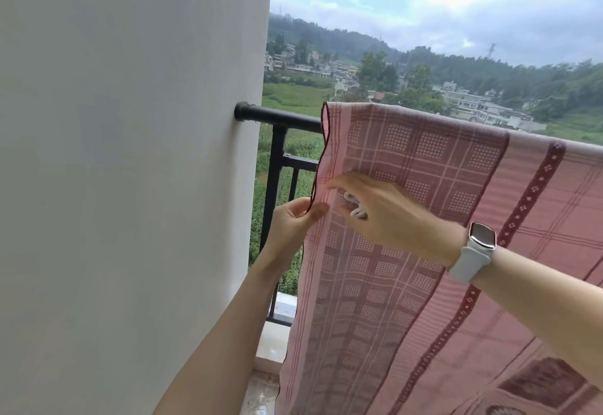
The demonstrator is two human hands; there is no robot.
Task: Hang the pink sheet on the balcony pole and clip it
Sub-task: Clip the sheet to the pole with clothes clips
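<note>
The pink sheet [424, 219] is up and draped over the black balcony pole [277, 117], filling the centre and right of the frame and hanging down past the bottom edge. Checked weave, dotted squares, a dark red patterned stripe running diagonally down its right half, dark trim along the wavy left hem. The pole itself shows bare only at centre-left, where it meets the white wall [130, 153] at a round black socket; to the right it disappears under the cloth.

Left hand [292, 222], just left of centre, pinches the sheet's left hem between thumb and fingers, the thumb lying on the near side of the cloth and the fingers curled behind the edge. Right hand [388, 215] reaches in from the right across the front of the fabric, index finger stretched out toward the hem, the other fingers curled round a small white clip [354, 207] held against the palm. How firmly it is gripped is hard to tell, as only part of it peeks out. A white smartwatch [478, 251] sits on that wrist.

Below the pole, black railing bars [275, 170] drop down beside the wall. Beyond them, in the upper right, green fields, white houses [473, 101], wooded hills and a cloudy sky.
</note>
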